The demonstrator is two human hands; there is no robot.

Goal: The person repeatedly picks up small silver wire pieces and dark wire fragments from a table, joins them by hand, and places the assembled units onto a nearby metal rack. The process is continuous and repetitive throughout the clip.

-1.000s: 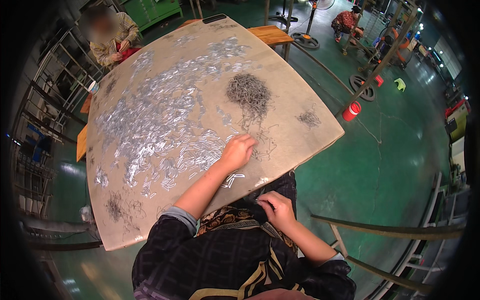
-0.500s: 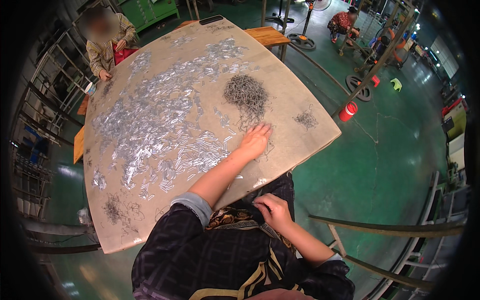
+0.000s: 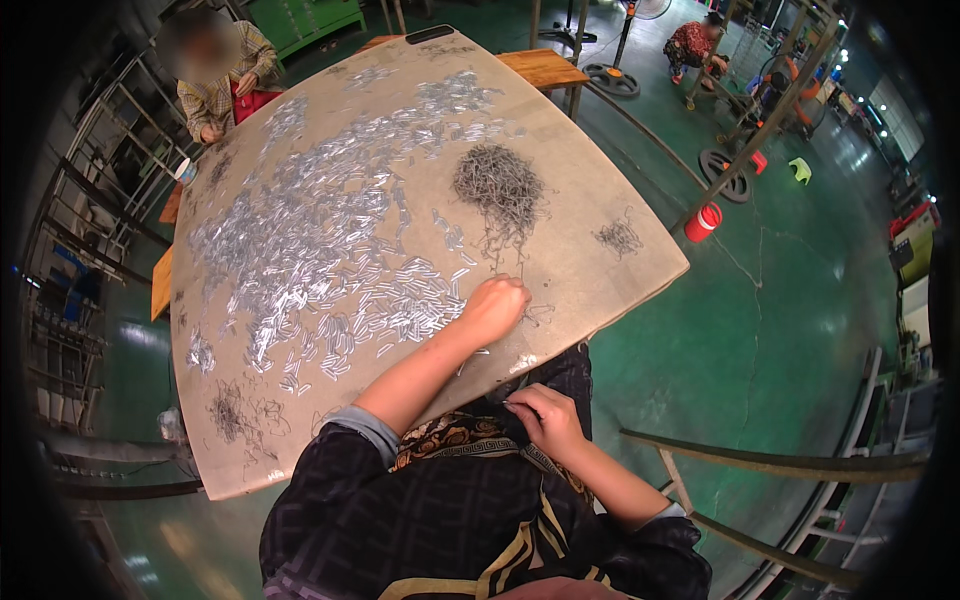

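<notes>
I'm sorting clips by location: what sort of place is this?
Probably a factory workshop, judging by the large worktable strewn with small shiny pieces, the dark heap of wiry bits and the green cabinet.

left hand: curled, over table | right hand: beside its near edge | on table: dark wire pile, silvery strips

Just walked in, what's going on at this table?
A person's left hand is at the loose wires on the table, near a dark wire pile. The right hand is by the near edge, fingers pinched; any held piece is too small to identify. Shiny strips spread leftward. A co-worker sits or stands at the far-left side.
</notes>
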